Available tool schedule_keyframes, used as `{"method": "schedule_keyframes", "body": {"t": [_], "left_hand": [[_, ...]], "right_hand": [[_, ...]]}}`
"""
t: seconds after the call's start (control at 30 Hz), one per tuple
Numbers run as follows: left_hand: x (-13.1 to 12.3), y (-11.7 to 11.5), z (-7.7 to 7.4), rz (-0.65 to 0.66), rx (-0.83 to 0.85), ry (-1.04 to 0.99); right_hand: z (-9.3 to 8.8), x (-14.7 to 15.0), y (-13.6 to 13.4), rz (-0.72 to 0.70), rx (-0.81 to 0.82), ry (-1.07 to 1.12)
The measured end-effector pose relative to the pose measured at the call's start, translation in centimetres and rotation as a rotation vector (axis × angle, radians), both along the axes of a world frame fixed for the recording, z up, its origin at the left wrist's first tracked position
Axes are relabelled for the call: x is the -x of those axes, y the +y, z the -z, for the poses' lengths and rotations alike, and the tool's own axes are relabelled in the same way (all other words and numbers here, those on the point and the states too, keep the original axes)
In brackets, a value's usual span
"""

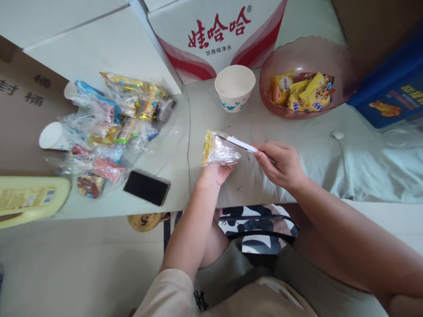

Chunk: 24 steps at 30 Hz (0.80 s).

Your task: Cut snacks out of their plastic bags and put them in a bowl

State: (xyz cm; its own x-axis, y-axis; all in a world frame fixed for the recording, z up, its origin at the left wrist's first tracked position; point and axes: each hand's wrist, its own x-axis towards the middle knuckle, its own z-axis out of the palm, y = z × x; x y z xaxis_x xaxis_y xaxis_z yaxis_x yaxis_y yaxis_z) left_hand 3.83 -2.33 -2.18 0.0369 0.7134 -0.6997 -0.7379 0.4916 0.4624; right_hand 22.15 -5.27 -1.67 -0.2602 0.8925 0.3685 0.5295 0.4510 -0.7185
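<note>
My left hand (216, 172) grips a crinkled clear and gold snack wrapper (218, 150) from below, holding it above the table edge. My right hand (282, 164) is closed round a thin white tool (243, 144), likely a small knife or scissors, whose tip touches the wrapper's upper right corner. Both hands sit in front of a white paper bowl (235, 86) and a pink translucent bowl (306, 77) holding yellow snack packets (302, 93).
A heap of wrapped snacks and empty wrappers (112, 125) lies at left beside a white paper cup (53, 136) and a black phone (147, 187). A white carton with red print (216, 33) stands behind. A yellow container (31, 199) lies at far left, a blue box (393, 88) at right.
</note>
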Motion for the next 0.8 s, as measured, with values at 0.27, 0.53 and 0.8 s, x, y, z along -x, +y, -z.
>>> {"method": "schedule_keyframes", "body": {"t": [0.27, 0.53, 0.8], "left_hand": [[0.6, 0.2, 1.0, 0.017, -0.099, 0.113], [6.8, 2.3, -0.1, -0.291, -0.432, 0.32], [1.3, 0.9, 1.9, 0.118, -0.086, 0.102]], "right_hand": [[-0.2, 0.0, -0.1, -0.02, 0.024, -0.037], [2.1, -3.8, 2.8, 0.315, 0.08, -0.181], [3.0, -3.0, 3.0, 0.222, 0.06, -0.266]]}}
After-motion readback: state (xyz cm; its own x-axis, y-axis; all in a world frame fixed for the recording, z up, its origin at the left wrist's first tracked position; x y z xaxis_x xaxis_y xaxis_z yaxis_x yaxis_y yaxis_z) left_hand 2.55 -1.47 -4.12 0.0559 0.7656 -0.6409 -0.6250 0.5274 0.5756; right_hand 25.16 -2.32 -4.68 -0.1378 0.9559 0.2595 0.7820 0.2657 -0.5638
